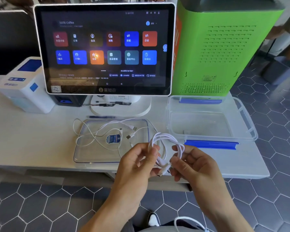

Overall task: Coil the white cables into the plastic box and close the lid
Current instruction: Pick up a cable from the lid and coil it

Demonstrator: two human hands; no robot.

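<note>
Both arms come up from the bottom of the frame and meet just below the middle. The left hand (137,162) is turned with its palm facing right, and its fingers (153,152) are curled round the left side of a small white coiled cable (166,144), pinching it. The right hand (193,164) faces it from the other side, and its thumb and first finger pinch the right side of the same loops. The coil is held up in the air between the two hands, just in front of the near edge of the white surface (32,139). The plug ends of the coil hang down between the hands. In the middle of the frame the clear lid (84,153) lies flat on the surface, and loose white cables (97,131) are spread over it, with a small blue and white tag among them. To the right sits the clear plastic box (241,118), open, with blue clips on its near and far sides. Behind the lid stands a big touch screen (105,49) with bright coloured squares. A white printer (23,87) is at the left, and a tall green machine (224,47) is at the upper right. The floor (32,206) has grey six-sided tiles.
</note>
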